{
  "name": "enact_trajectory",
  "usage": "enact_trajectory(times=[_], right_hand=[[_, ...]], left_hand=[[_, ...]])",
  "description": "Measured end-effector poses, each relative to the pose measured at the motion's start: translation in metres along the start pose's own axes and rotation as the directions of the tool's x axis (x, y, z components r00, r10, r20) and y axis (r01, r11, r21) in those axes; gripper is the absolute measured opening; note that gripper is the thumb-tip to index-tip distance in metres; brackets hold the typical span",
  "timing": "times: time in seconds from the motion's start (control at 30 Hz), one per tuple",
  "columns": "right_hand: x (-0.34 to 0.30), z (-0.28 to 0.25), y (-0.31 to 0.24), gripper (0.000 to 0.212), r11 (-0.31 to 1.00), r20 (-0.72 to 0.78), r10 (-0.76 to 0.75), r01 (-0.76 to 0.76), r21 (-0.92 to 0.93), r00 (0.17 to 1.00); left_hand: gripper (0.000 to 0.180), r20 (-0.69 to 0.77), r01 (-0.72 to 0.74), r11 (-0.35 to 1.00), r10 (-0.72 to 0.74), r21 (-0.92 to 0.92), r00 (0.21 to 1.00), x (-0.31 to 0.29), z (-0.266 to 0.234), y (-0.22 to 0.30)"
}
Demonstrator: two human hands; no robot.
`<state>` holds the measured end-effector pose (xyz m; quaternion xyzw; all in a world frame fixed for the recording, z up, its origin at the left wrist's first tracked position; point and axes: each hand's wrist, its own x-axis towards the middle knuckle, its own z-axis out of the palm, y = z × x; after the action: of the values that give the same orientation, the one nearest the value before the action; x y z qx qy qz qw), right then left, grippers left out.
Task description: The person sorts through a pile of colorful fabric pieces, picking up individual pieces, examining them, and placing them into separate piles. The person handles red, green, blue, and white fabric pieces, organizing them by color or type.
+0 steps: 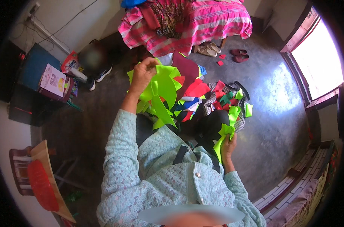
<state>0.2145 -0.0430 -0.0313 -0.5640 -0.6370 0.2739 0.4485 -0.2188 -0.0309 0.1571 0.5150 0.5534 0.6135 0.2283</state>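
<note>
Mint lace-knit jacket (pixel 172 183) nearest cam. L hand (pixel 143 73): grip pinched tight on upper edge of neon-green cut-out sheet (pixel 166 85), which hangs below & to R of it, long axis sloping down-R. R hand (pixel 228 147): grip closed round narrow neon-green strip (pixel 227 129), extending above & below; fingertips part. hidden. L hand nearer sheet; R well apart. Multicol. scrap pile (pixel 196 89) betw. grips; grey floor (pixel 262 125) R of both; pink plaid bedcover (pixel 221 19) beyond.

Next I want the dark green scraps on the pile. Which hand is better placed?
Probably the right hand: it is nearer the dark green scraps, though it grips a lime-green strip. The left hand is farther off, pinching a lime-green cut piece.
</note>
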Motion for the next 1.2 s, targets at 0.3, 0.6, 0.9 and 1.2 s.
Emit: enact_trajectory(times=[0.3, 0.6, 0.9, 1.2], right_hand=[[0.001, 0.0, -0.003, 0.021, 1.0, 0.01, 0.024, -0.024, -0.009, 1.0], [-0.001, 0.002, 0.007, 0.018, 1.0, 0.023, 0.01, -0.01, -0.009, 1.0], [-0.001, 0.0, 0.006, 0.019, 0.999, 0.008, 0.026, -0.026, -0.031, 1.0], [-0.003, 0.004, 0.012, 0.017, 1.0, -0.012, -0.023, 0.023, -0.001, 1.0]], left_hand=[[0.023, 0.088, -0.034, 0.677, -0.046, 0.736, 0.995, 0.022, 0.016, -0.081], [0.037, 0.175, -0.287, 0.56, 0.246, 0.777, 0.953, 0.006, 0.033, -0.042], [0.034, 0.506, -0.462, 0.492, 0.052, 0.737, 0.861, -0.006, 0.057, -0.055], [0.017, 0.349, -0.398, 0.672, 0.215, 0.625, 0.912, -0.012, 0.036, -0.049]])
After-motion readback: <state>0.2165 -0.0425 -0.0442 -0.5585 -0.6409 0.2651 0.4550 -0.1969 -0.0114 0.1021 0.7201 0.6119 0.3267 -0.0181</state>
